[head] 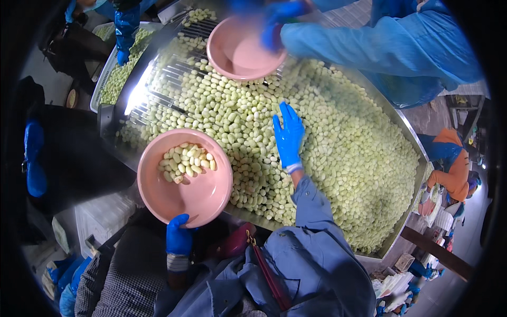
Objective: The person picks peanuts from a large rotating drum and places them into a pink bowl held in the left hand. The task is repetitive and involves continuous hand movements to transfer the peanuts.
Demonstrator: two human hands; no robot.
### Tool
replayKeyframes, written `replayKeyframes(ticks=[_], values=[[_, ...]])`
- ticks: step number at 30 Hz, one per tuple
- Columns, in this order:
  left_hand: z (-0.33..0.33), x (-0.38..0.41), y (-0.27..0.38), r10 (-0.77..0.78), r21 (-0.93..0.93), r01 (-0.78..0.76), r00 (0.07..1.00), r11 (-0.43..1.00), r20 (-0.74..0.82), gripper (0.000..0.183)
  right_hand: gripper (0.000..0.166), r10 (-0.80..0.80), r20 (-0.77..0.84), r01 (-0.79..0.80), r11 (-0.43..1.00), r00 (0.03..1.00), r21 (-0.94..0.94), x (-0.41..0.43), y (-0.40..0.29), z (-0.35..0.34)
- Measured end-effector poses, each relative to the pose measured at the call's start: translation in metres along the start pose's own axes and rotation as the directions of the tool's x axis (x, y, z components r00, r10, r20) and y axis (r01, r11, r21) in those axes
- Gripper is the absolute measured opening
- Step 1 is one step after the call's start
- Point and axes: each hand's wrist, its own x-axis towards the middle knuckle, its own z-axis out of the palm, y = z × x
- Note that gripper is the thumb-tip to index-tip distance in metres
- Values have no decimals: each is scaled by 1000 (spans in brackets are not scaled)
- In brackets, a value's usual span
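Observation:
My left hand (179, 235), in a blue glove, grips the near rim of a pink plastic basin (194, 208). Inside the basin, a small heap of pale cocoons (186, 160) lies towards its far side. My right hand (289, 136), also gloved in blue, rests palm down with fingers extended on a broad spread of pale green cocoons (356, 166). Nothing shows in its grasp, though its palm is hidden. The cocoons lie on a metal sorting table (162, 99) with a slatted surface, piled deep on the right and thinner on the left.
Across the table, a co-worker's blue-gloved hand (273, 33) is blurred at a second pink basin (245, 59). Another person's gloved hand (123, 57) reaches into a white crate (95, 97) of cocoons. The table's metal rim (412, 130) bounds the pile at right.

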Motion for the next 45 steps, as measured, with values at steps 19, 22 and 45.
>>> replayKeyframes(ticks=[19,22,45], values=[[-42,20,-7,7,-138,-4,1000,990,19,20,24,-139,180,147,989,974,-31,40,17,67],[-40,12,-2,19,-128,-13,999,992,42,21,22,-55,66,33,954,996,298,37,10,55],[-12,12,19,-54,-96,57,998,994,27,23,37,-142,362,-120,781,921,613,-23,-184,4]])
